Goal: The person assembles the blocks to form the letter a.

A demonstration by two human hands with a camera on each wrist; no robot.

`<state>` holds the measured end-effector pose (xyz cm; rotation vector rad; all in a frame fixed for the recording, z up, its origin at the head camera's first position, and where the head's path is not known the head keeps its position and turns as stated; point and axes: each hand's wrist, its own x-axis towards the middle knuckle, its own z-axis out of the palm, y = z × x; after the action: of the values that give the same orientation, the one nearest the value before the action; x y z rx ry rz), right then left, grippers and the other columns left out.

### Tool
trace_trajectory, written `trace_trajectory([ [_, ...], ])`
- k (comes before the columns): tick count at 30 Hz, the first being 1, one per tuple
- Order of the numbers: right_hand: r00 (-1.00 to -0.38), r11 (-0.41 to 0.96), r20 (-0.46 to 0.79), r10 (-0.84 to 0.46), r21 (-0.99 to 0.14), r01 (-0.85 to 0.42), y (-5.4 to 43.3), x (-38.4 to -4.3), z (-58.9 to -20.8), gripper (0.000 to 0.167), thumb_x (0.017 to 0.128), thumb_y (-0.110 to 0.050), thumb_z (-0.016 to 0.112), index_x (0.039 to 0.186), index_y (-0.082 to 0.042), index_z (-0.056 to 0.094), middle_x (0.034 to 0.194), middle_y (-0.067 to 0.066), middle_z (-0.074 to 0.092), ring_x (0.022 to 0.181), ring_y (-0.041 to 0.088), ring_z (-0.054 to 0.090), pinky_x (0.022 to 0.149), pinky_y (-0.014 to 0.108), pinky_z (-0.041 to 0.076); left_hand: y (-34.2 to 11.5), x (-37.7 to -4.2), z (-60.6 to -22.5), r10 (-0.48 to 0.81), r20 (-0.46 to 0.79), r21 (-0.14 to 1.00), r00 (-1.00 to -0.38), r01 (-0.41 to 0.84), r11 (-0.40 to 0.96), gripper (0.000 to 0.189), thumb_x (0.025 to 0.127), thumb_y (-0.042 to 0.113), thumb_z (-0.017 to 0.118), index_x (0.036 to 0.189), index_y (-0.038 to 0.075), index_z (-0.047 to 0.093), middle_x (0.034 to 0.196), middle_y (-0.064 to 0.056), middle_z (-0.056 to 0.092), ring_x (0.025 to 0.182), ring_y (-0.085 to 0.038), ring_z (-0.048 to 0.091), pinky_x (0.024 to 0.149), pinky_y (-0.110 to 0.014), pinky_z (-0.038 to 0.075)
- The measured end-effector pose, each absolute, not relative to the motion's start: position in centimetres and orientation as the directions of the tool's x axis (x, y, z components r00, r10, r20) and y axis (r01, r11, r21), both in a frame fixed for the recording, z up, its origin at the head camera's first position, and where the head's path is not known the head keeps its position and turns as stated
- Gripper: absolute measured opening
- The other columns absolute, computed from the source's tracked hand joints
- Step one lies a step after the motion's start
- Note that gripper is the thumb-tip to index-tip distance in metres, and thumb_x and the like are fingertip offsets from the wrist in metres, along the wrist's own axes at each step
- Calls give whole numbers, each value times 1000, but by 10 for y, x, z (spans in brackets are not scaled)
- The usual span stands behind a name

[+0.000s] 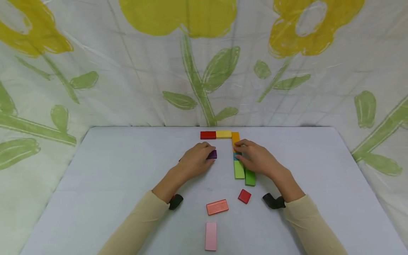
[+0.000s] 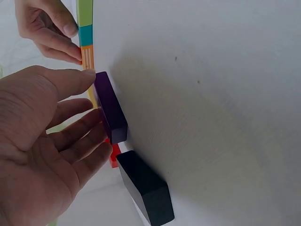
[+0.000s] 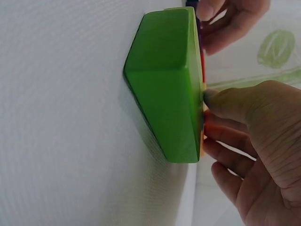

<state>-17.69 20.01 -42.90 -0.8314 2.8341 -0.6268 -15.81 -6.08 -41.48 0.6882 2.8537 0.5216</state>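
Coloured blocks (image 1: 239, 171) lie on the table (image 1: 111, 177); nearest the person, a pink block (image 1: 210, 236), a salmon block (image 1: 217, 207) and a square red block (image 1: 244, 196) sit apart, probably to leave working room. Beyond, a bright green block (image 1: 250, 179) lies just beside a light green block (image 1: 239, 166); the right wrist view alone shows how thick it is. At the teal block (image 2: 85, 35), the right hand (image 1: 259, 157) curves thumb and fingers inward, seemingly to hold the row straight; whether they grip or merely touch, I cannot tell. The left hand (image 1: 194, 161) pinches a purple block (image 2: 110, 108) between thumb and fingertips, likely to steer it by its ends. A black block (image 2: 146, 183) just beside it shows in the left wrist view, almost hidden from the head view. Farthest, an orange block (image 1: 235, 136) turns the row's corner, and a yellow block (image 1: 224, 134) and long red block (image 1: 208, 135) follow the table's far edge.
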Motion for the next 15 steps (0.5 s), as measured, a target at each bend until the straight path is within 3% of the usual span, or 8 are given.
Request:
trace_trajectory([
  [15,-836,753,25,-548,-420,-506,199,-176,-430,41,103,-23,71,138,-2,69,145,13,65,135,34,64,111,52,55,-60,-162,-417,483,-65,355,-873,432,829,38,102,20,72,138,9,70,133,-10,70,121,-26,66,107,-41,58],
])
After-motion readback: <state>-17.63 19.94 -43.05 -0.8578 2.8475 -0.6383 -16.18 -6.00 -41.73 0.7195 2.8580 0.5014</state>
